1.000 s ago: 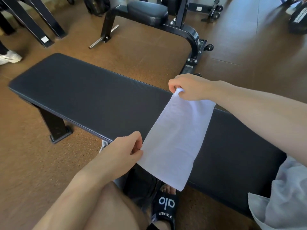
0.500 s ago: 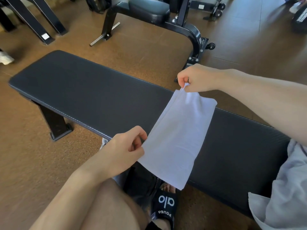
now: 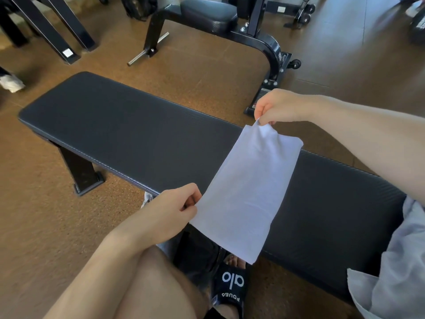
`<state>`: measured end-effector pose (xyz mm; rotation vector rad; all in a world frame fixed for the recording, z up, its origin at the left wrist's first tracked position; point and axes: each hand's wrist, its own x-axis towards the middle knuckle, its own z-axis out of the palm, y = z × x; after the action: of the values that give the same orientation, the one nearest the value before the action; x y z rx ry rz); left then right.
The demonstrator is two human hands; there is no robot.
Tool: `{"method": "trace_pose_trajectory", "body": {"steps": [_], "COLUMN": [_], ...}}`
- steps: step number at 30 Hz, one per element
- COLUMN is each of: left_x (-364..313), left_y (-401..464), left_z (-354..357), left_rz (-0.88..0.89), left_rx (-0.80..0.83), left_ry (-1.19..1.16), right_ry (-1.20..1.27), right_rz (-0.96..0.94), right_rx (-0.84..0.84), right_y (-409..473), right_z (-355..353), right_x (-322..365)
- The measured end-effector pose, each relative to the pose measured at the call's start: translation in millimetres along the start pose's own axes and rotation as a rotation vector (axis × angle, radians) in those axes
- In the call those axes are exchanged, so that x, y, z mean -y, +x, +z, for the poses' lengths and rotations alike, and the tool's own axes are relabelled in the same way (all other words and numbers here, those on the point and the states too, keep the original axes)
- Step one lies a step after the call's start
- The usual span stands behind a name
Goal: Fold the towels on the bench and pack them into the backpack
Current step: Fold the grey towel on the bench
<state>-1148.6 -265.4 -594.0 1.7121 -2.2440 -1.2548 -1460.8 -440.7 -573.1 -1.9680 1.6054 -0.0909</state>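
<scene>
The towel [image 3: 246,189] is a thin, smooth white cloth, already folded into a long narrow rectangle, and you hold it stretched in the air above the near edge of the bench [image 3: 138,139]. Your right hand [image 3: 279,107] pinches its far corner between thumb and curled fingers, so the cloth puckers into soft creases just below the grip. Your left hand [image 3: 170,210] pinches the near long edge the same way, thumb on top, fingers tucked under. The free lower corner hangs past the bench edge, over your foot.

The bench is a long flat pad with rounded corners, covered in black material with a fine ribbed grain and a stitched seam along its edge; it stands on a square black steel leg [image 3: 80,171]. At its right end lies a rumpled pale grey cloth [image 3: 395,272], loosely heaped. Your foot wears a black slide sandal [image 3: 231,286] with white lettering. The floor [image 3: 46,226] is speckled brown, cork-like. Beyond the bench stands a black tubular exercise machine [image 3: 230,26] with a padded seat.
</scene>
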Motion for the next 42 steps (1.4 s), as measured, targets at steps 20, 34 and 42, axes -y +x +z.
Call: {"method": "trace_pose_trajectory", "body": {"steps": [20,34,42], "left_x": [-6.3,-4.8,-16.0], "left_y": [-2.8,0.0,-2.5], "left_z": [1.1,6.3,4.3], "left_rz": [-0.133,-0.182,-0.075], "left_rx": [0.016,0.011,-0.256], "left_ry": [0.011,0.036,0.245], "right_ry": [0.201,-0.306,-0.362], "right_rz": [0.031,-0.001,-0.181], "right_rx": [-0.415,-0.655,-0.777], "right_y": [9.7,9.8,-59.7], "right_z": [70.7,99.6,122.7], "right_x": [-4.4,-11.8,54.4]}}
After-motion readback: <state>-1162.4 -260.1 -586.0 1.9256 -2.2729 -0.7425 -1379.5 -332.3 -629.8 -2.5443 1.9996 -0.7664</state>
